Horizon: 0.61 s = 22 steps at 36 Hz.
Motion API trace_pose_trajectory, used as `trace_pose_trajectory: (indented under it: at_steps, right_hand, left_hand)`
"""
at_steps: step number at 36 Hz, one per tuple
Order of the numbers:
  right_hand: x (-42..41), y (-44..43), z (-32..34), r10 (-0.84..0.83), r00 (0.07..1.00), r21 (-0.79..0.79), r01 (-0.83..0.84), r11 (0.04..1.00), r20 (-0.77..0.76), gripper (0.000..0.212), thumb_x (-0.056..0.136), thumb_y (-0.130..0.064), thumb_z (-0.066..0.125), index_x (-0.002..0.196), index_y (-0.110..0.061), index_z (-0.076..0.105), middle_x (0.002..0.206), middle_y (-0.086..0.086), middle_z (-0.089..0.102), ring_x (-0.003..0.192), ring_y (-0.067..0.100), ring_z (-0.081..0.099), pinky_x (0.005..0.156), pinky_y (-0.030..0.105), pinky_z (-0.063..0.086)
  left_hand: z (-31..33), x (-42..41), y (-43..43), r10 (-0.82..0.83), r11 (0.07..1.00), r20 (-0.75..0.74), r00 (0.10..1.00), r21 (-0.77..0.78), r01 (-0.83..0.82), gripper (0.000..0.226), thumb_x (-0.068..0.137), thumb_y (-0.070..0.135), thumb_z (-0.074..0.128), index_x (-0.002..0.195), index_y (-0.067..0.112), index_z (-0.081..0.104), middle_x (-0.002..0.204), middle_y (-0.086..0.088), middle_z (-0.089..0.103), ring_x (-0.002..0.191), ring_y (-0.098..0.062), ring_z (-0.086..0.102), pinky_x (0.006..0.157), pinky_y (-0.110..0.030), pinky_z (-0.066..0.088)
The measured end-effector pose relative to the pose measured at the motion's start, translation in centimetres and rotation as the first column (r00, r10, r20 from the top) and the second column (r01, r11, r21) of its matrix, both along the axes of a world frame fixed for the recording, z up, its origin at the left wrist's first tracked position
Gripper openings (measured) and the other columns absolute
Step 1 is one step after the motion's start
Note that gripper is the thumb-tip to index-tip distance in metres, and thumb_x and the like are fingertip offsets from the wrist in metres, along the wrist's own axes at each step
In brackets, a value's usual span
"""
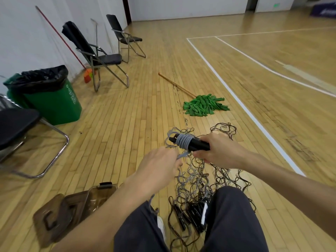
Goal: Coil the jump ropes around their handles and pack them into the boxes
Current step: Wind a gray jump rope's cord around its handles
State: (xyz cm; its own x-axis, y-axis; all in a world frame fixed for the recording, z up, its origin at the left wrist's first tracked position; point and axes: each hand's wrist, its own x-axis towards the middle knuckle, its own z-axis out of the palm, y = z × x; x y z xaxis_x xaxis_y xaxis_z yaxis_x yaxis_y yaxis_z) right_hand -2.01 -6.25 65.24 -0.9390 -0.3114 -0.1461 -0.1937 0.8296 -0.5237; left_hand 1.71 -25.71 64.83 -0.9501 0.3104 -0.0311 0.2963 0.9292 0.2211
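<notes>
My right hand (221, 151) grips a pair of black jump-rope handles (197, 143) held together, with several turns of grey rope (184, 140) wound round them. My left hand (160, 165) pinches the loose grey strand just below the coil. Beneath my hands a tangle of grey and dark ropes (198, 179) lies on the wooden floor, with more black handles (189, 215) between my knees. A brown see-through box (94, 195) stands at the lower left, its lid (52, 218) lying beside it.
A green mop (204, 105) with a wooden pole lies ahead on the floor. A green bin (52, 99) with a black liner stands at left, with folding chairs (101, 57) along the white wall. Another chair (16, 124) is close at my left.
</notes>
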Motion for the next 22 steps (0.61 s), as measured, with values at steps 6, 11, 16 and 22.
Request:
trace_pose_trajectory:
  at_steps: [6, 11, 16, 22]
  right_hand:
    - [-0.1, -0.5, -0.1, -0.016, 0.989, 0.051, 0.008, 0.999, 0.150, 0.023, 0.098, -0.034, 0.064, 0.103, -0.012, 0.062, 0.080, 0.007, 0.070, 0.056, 0.016, 0.057, 0.054, 0.031, 0.046]
    - [0.3, -0.6, -0.2, 0.015, 0.951, 0.108, -0.051, 0.993, 0.308, 0.030, 0.100, -0.036, 0.060, 0.105, -0.007, 0.057, 0.075, 0.005, 0.066, 0.052, 0.015, 0.056, 0.057, 0.031, 0.046]
    - [1.4, -0.9, 0.6, 0.107, 0.893, 0.045, -0.141, 0.989, 0.438, 0.023, 0.100, -0.030, 0.061, 0.086, -0.012, 0.057, 0.068, 0.003, 0.060, 0.048, 0.014, 0.052, 0.049, 0.025, 0.044]
    - [2.2, -1.2, 2.0, 0.219, 0.832, 0.064, -0.291, 0.955, 0.509, 0.026, 0.100, -0.027, 0.061, 0.079, -0.012, 0.057, 0.065, 0.001, 0.056, 0.048, 0.012, 0.051, 0.052, 0.025, 0.043]
  left_hand:
    - [1.1, 0.0, 0.0, -0.087, 0.990, -0.071, 0.994, -0.114, 0.078, 0.020, 0.105, 0.034, 0.047, 0.117, 0.018, 0.051, 0.088, 0.004, 0.052, 0.082, -0.017, 0.057, 0.074, -0.032, 0.051]
    - [2.5, -0.4, -0.5, -0.245, 0.951, -0.019, 0.969, -0.198, 0.237, 0.019, 0.102, 0.038, 0.052, 0.112, 0.023, 0.058, 0.084, 0.007, 0.054, 0.077, -0.014, 0.056, 0.070, -0.028, 0.048]
    - [4.3, -1.2, -0.8, -0.386, 0.900, 0.091, 0.918, -0.180, 0.397, 0.022, 0.098, 0.040, 0.056, 0.107, 0.024, 0.068, 0.085, 0.014, 0.047, 0.083, -0.007, 0.048, 0.073, -0.027, 0.042]
    - [5.1, -1.6, -0.5, -0.455, 0.879, 0.134, 0.880, -0.089, 0.468, 0.019, 0.094, 0.046, 0.060, 0.099, 0.029, 0.056, 0.082, 0.017, 0.049, 0.082, -0.002, 0.042, 0.074, -0.027, 0.038]
